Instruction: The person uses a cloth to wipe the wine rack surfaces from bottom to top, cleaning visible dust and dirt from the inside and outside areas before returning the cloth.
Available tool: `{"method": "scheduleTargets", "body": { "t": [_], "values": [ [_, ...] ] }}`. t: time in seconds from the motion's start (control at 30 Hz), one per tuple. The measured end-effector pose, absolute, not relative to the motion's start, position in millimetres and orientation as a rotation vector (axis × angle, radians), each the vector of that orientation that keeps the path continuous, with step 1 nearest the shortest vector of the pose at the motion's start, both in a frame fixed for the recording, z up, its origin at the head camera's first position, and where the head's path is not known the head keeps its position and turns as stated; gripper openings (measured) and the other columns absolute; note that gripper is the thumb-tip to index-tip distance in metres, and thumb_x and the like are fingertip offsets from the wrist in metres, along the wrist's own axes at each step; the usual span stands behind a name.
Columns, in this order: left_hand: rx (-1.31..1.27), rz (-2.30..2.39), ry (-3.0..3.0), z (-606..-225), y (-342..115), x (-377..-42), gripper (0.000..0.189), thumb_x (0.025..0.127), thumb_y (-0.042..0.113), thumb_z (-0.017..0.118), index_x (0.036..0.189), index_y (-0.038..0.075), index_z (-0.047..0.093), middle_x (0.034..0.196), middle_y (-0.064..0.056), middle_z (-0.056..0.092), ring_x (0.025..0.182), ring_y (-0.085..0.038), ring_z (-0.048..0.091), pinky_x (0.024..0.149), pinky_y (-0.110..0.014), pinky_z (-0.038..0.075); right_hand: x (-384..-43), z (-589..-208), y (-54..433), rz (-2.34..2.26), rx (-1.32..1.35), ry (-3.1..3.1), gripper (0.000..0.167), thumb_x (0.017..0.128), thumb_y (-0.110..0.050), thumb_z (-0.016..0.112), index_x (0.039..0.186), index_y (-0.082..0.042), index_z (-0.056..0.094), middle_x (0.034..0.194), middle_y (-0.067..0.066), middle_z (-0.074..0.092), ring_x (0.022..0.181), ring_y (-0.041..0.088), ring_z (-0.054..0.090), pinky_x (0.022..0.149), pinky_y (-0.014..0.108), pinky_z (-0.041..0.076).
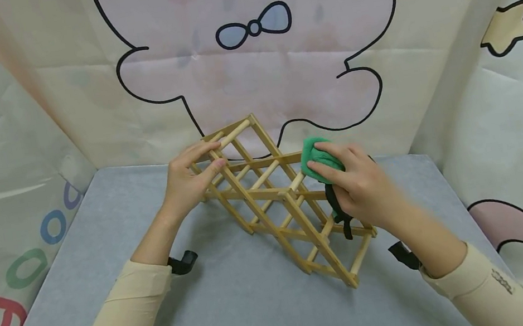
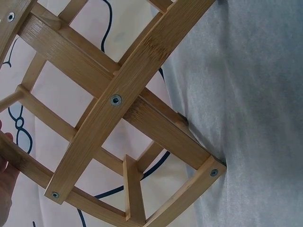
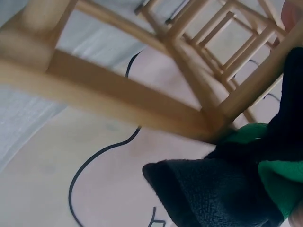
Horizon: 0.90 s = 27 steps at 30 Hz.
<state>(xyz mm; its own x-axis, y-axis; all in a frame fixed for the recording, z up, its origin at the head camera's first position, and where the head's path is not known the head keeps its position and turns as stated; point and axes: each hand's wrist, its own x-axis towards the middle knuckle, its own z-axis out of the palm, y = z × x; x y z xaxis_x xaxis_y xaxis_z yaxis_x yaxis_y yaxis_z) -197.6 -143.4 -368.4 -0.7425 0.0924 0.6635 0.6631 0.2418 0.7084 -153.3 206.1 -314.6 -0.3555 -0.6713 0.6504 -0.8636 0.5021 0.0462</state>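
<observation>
A lattice rack of light wooden slats and round rods (image 1: 318, 239) stands tilted on the table, its upper end at the left. My left hand (image 1: 187, 177) grips that upper end, with thumb and fingers around a corner slat. In the left wrist view, screw heads show on the crossing slats (image 2: 142, 71), and a bit of my left hand (image 2: 6, 184) is at the edge. My right hand (image 1: 364, 187) pinches a green cloth (image 1: 319, 160) against the rack's right part. A dark piece of fabric (image 3: 213, 189) hangs beneath that hand, beside a blurred slat.
Pale blue-grey fabric covers the table (image 1: 243, 312). White printed sheets (image 1: 421, 9) enclose it behind and on both sides, close to the rack's back end. Black wrist mounts (image 1: 183, 263) stick out at both wrists.
</observation>
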Motion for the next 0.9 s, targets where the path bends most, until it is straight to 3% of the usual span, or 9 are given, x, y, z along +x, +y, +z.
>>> {"method": "scheduleTargets", "body": {
  "t": [0.33,0.57,0.9],
  "values": [
    [-0.689,-1.510,-2.022,-368,-144,-198,0.036,0.088,-0.003,0.082,0.124,0.001,0.076,0.129,-0.014,0.072,0.123,-0.028,0.062,0.107,-0.049,0.047,-135,-311,188,0.419,1.430,-2.104,0.057,0.078,0.017,0.067,0.132,-0.002,0.070,0.144,0.026,0.056,0.107,0.047,0.060,0.082,0.056,0.056],
    [-0.694,-1.513,-2.018,-368,-143,-199,0.037,0.088,-0.004,0.082,0.124,0.001,0.075,0.128,-0.014,0.072,0.122,-0.028,0.063,0.108,-0.049,0.047,-122,-311,182,0.381,1.490,-2.079,0.037,0.103,-0.001,0.047,0.129,-0.007,0.072,0.139,0.023,0.061,0.106,0.044,0.062,0.085,0.054,0.056],
    [-0.690,-1.527,-2.016,-369,-143,-200,0.037,0.088,-0.004,0.082,0.124,0.002,0.076,0.128,-0.013,0.072,0.123,-0.028,0.062,0.109,-0.050,0.046,-107,-324,191,0.294,1.508,-2.074,0.036,0.108,-0.007,0.043,0.120,-0.005,0.077,0.130,0.021,0.067,0.109,0.042,0.065,0.091,0.054,0.056]
  ]
}}
